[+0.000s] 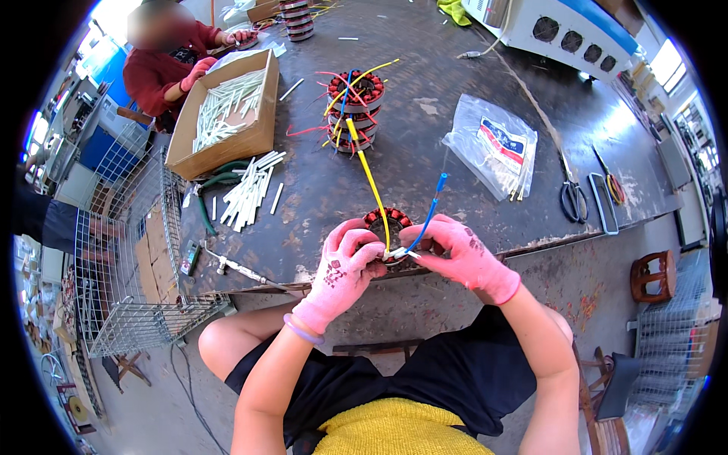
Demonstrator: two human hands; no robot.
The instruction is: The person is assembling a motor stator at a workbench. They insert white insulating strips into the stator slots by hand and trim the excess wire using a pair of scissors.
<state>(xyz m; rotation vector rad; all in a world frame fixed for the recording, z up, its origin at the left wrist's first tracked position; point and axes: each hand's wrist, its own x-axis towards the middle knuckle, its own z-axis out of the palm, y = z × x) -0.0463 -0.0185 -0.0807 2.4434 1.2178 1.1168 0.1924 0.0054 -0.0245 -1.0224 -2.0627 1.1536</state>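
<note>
A small ring-shaped motor stator (397,215) with red copper windings is at the table's near edge, between my pink-gloved hands. My left hand (350,262) is closed at its left side, thumb and fingers pinched close to the foot of a yellow lead wire (371,182). My right hand (462,254) pinches at the right, where a blue lead wire (429,216) rises. White insulating sleeves (397,253) show between the fingertips, at the bases of both wires. The fingers hide the stator's near side. Farther off stands a stack of similar stators (356,125) with yellow, red and blue leads.
Left are a cardboard box (227,152) of white sleeves, a loose sleeve pile (254,189) and green-handled pliers (206,216). Right lie a plastic bag (493,148), scissors (572,199) and a fan-vented machine (561,34). A co-worker (171,72) sits far left. A wire cart (121,250) adjoins the table.
</note>
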